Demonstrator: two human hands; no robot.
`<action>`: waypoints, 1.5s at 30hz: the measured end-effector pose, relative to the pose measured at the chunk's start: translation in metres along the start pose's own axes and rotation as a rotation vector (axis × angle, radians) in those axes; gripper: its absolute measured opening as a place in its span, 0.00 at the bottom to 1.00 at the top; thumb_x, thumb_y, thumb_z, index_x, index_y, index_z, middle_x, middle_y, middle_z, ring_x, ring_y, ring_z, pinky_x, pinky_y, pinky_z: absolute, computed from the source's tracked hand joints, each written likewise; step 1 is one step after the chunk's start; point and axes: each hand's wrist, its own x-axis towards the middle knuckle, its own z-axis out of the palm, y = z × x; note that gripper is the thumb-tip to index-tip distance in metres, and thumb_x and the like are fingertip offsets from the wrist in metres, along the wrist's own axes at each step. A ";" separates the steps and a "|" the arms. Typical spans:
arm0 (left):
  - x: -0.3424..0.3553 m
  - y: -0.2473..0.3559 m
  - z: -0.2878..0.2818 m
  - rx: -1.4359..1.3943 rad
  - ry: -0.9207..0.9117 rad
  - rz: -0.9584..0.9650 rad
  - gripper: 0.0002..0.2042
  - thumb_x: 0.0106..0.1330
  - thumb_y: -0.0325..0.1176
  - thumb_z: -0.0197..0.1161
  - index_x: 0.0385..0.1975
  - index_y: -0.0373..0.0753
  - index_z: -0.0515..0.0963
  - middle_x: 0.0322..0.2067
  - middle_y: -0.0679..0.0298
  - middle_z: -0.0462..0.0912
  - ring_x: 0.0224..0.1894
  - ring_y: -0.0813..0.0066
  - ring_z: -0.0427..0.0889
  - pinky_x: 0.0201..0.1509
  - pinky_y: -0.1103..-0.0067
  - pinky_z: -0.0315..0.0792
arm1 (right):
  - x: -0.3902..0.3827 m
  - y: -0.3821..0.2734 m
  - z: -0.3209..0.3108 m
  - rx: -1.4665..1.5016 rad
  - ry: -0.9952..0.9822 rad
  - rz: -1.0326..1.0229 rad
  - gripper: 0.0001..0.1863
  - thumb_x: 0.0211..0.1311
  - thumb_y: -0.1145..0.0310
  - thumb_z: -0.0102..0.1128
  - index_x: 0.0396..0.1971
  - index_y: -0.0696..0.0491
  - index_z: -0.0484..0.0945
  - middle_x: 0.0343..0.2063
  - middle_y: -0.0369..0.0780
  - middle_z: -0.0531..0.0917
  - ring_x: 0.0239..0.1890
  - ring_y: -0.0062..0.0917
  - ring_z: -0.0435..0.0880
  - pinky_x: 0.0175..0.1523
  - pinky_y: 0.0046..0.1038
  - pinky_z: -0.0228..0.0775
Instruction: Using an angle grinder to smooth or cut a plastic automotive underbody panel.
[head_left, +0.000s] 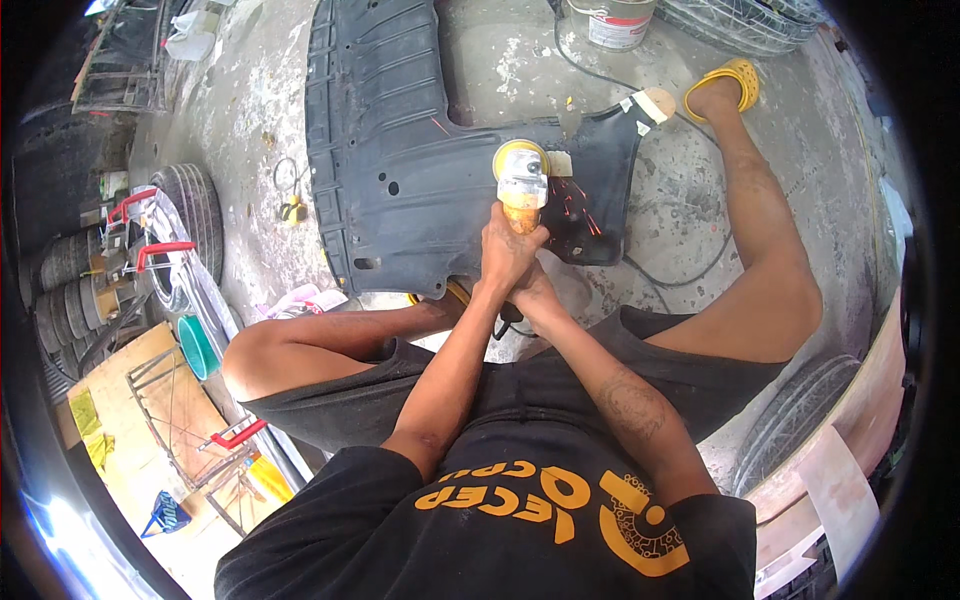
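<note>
A yellow and silver angle grinder [522, 185] is held over a black plastic car undertray [400, 140] lying on the floor. My left hand [510, 248] is closed round the yellow part of its body. Just behind and below, my right hand [536, 297] grips its rear end, fingers partly hidden by my left wrist. The disc [515, 150] is at the far end, beside a small pale patch [560, 164] on the undertray; whether it touches the plastic I cannot tell. Orange-red streaks like sparks [580, 212] show to the right of the tool.
My legs straddle the near side; a yellow clog [740, 85] is on my right foot. A dark cable [690, 282] runs over the floor. A bucket [615, 25] stands far off, tyres [190, 215] at left, and a metal frame with red clamps [165, 250] nearby.
</note>
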 end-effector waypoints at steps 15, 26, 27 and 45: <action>-0.003 -0.001 -0.003 -0.012 -0.001 -0.001 0.25 0.52 0.34 0.72 0.45 0.25 0.70 0.37 0.35 0.84 0.43 0.38 0.86 0.48 0.59 0.78 | -0.006 -0.010 0.002 0.048 -0.015 0.042 0.38 0.51 0.80 0.74 0.61 0.57 0.63 0.56 0.41 0.77 0.57 0.26 0.80 0.58 0.29 0.79; -0.001 -0.005 0.003 0.045 0.041 0.047 0.26 0.51 0.38 0.72 0.42 0.24 0.71 0.34 0.35 0.84 0.39 0.39 0.86 0.44 0.61 0.79 | -0.007 -0.010 0.001 0.090 -0.012 0.037 0.38 0.52 0.81 0.74 0.62 0.57 0.64 0.56 0.40 0.78 0.58 0.27 0.80 0.60 0.29 0.77; -0.001 -0.005 0.004 0.053 0.035 0.050 0.26 0.52 0.37 0.72 0.42 0.25 0.70 0.34 0.35 0.84 0.39 0.39 0.86 0.44 0.61 0.79 | -0.006 -0.008 0.001 0.085 -0.011 0.022 0.38 0.52 0.81 0.74 0.63 0.57 0.64 0.56 0.40 0.79 0.58 0.27 0.80 0.61 0.30 0.76; -0.008 -0.011 0.000 0.011 0.052 0.072 0.25 0.52 0.36 0.73 0.43 0.26 0.71 0.37 0.38 0.85 0.41 0.41 0.87 0.46 0.61 0.79 | -0.005 0.006 0.001 -0.020 -0.036 0.023 0.38 0.53 0.76 0.75 0.63 0.56 0.65 0.57 0.40 0.78 0.59 0.27 0.79 0.60 0.30 0.77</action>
